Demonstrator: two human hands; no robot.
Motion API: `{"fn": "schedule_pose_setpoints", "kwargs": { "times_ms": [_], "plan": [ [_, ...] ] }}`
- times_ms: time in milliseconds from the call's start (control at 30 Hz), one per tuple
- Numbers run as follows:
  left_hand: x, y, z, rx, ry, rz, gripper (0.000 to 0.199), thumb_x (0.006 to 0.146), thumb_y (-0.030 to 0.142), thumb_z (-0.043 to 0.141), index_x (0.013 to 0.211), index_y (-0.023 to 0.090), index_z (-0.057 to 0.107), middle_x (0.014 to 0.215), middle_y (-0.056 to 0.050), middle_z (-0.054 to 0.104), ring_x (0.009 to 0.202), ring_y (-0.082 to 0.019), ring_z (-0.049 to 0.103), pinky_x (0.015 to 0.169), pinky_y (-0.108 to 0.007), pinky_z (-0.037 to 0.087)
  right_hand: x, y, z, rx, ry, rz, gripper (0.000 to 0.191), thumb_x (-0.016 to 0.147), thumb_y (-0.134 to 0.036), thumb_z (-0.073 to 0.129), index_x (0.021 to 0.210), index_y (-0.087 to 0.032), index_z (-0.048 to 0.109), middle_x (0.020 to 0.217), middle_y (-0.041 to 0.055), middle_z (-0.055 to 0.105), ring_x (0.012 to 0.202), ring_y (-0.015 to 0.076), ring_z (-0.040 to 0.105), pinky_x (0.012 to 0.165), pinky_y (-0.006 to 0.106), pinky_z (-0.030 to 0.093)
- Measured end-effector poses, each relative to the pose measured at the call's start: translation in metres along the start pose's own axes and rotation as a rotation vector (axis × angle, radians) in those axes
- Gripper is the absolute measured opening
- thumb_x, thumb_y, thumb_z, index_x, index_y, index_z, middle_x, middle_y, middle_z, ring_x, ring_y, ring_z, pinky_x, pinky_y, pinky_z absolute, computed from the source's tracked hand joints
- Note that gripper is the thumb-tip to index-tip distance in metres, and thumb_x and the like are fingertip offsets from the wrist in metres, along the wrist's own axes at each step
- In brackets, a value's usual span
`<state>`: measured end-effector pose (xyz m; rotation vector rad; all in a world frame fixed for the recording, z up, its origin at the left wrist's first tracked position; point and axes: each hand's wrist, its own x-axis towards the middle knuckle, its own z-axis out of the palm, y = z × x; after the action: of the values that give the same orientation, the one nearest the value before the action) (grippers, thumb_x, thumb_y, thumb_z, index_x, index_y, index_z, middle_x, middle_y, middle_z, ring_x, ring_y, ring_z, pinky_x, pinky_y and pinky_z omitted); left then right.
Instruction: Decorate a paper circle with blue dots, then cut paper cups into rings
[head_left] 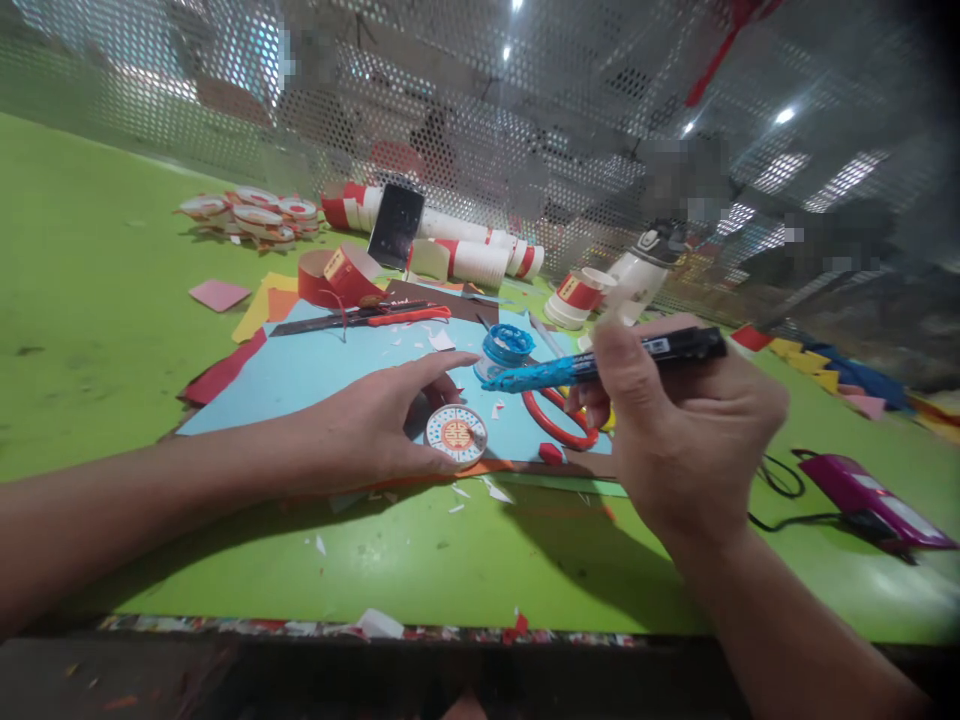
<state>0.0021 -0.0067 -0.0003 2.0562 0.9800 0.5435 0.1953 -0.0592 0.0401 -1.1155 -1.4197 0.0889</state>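
Observation:
My left hand [375, 415] curls its thumb and fingers round a small round disc [456, 435]. The disc is white with blue dots around an orange and gold emblem, and its face tilts toward me. In my right hand [675, 420] is a black pen-shaped tool [645, 350], gripped between thumb and fingers. Its front end is coated in blue and points left, above and to the right of the disc. Just behind that tip stands a small tub [507, 348] with blue paint-like stuff round its rim.
Light blue paper [300, 385] with scraps lies under my hands. On it are a cutter knife [322, 322] and red-handled scissors [559, 425]. Behind stand paper cups [480, 262], a phone [396, 225], stacked discs [259, 215] and a white bottle [641, 270]. A purple corded device [874, 500] lies right.

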Motion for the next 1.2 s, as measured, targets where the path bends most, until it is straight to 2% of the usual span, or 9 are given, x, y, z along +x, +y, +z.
{"fn": "schedule_pose_setpoints", "kwargs": {
  "times_ms": [200, 300, 367, 467, 567, 733, 867, 1033, 1200],
  "plan": [
    [-0.003, -0.001, 0.000, 0.066, 0.065, 0.028, 0.087, 0.073, 0.036, 0.070, 0.149, 0.023, 0.030, 0.115, -0.008, 0.058, 0.076, -0.016, 0.057, 0.069, -0.031, 0.050, 0.020, 0.008, -0.009, 0.166, 0.237, -0.064, 0.033, 0.085, -0.037, 0.069, 0.059, -0.024, 0.055, 0.045, -0.0062, 0.051, 0.036, 0.0117, 0.048, 0.037, 0.028, 0.040],
    [-0.005, 0.000, -0.001, 0.131, 0.112, 0.072, 0.085, 0.074, 0.038, 0.069, 0.149, 0.021, 0.032, 0.117, -0.009, 0.058, 0.084, -0.019, 0.058, 0.076, -0.034, 0.051, 0.034, 0.017, -0.012, 0.195, 0.325, -0.099, 0.036, 0.084, -0.041, 0.070, 0.057, -0.024, 0.053, 0.043, -0.0072, 0.049, 0.033, 0.0111, 0.044, 0.035, 0.027, 0.040],
    [-0.005, 0.001, -0.001, 0.166, 0.145, 0.131, 0.083, 0.076, 0.039, 0.068, 0.148, 0.019, 0.032, 0.117, -0.010, 0.059, 0.093, -0.021, 0.059, 0.084, -0.037, 0.050, 0.041, 0.024, -0.013, 0.174, 0.337, -0.071, 0.037, 0.083, -0.042, 0.070, 0.056, -0.023, 0.053, 0.041, -0.0075, 0.047, 0.033, 0.0101, 0.043, 0.033, 0.025, 0.035],
    [-0.005, 0.004, -0.001, 0.163, 0.165, 0.192, 0.082, 0.077, 0.038, 0.067, 0.148, 0.018, 0.031, 0.117, -0.010, 0.060, 0.101, -0.023, 0.059, 0.088, -0.037, 0.049, 0.048, 0.035, -0.015, 0.172, 0.300, 0.008, 0.038, 0.081, -0.046, 0.070, 0.057, -0.023, 0.052, 0.040, -0.0076, 0.048, 0.032, 0.0099, 0.045, 0.033, 0.025, 0.037],
    [-0.005, 0.006, -0.003, 0.144, 0.167, 0.164, 0.082, 0.076, 0.036, 0.068, 0.148, 0.019, 0.032, 0.118, -0.011, 0.061, 0.102, -0.023, 0.060, 0.087, -0.037, 0.051, 0.051, 0.046, -0.015, 0.154, 0.255, 0.059, 0.041, 0.080, -0.050, 0.069, 0.058, -0.022, 0.051, 0.040, -0.0085, 0.046, 0.033, 0.0092, 0.045, 0.034, 0.023, 0.037],
    [-0.004, 0.006, -0.007, 0.103, 0.145, 0.132, 0.086, 0.074, 0.035, 0.070, 0.149, 0.023, 0.029, 0.120, -0.011, 0.063, 0.102, -0.025, 0.062, 0.088, -0.040, 0.053, 0.053, 0.060, -0.014, 0.150, 0.171, 0.102, 0.036, 0.082, -0.048, 0.068, 0.064, -0.020, 0.053, 0.041, -0.0082, 0.048, 0.035, 0.0091, 0.046, 0.038, 0.022, 0.040],
    [-0.005, 0.007, -0.007, 0.086, 0.136, 0.111, 0.084, 0.073, 0.032, 0.070, 0.148, 0.021, 0.032, 0.119, -0.011, 0.065, 0.106, -0.026, 0.062, 0.092, -0.042, 0.052, 0.051, 0.059, -0.014, 0.167, 0.129, 0.106, 0.033, 0.080, -0.045, 0.070, 0.067, -0.018, 0.055, 0.044, -0.0075, 0.051, 0.038, 0.0084, 0.048, 0.040, 0.022, 0.041],
    [-0.006, 0.007, -0.004, 0.095, 0.089, 0.085, 0.082, 0.074, 0.031, 0.068, 0.148, 0.020, 0.031, 0.119, -0.009, 0.064, 0.097, -0.023, 0.064, 0.085, -0.036, 0.053, 0.047, 0.055, -0.014, 0.195, 0.088, 0.113, 0.033, 0.079, -0.048, 0.071, 0.072, -0.017, 0.058, 0.045, -0.0075, 0.053, 0.039, 0.0089, 0.048, 0.041, 0.022, 0.039],
    [-0.006, 0.004, -0.004, 0.104, 0.045, 0.076, 0.080, 0.075, 0.031, 0.067, 0.146, 0.018, 0.033, 0.117, -0.010, 0.064, 0.097, -0.023, 0.064, 0.086, -0.036, 0.051, 0.044, 0.064, -0.006, 0.157, 0.004, 0.150, 0.036, 0.084, -0.050, 0.068, 0.073, -0.017, 0.059, 0.045, -0.0087, 0.048, 0.040, 0.0093, 0.048, 0.044, 0.024, 0.044]
  ]
}}
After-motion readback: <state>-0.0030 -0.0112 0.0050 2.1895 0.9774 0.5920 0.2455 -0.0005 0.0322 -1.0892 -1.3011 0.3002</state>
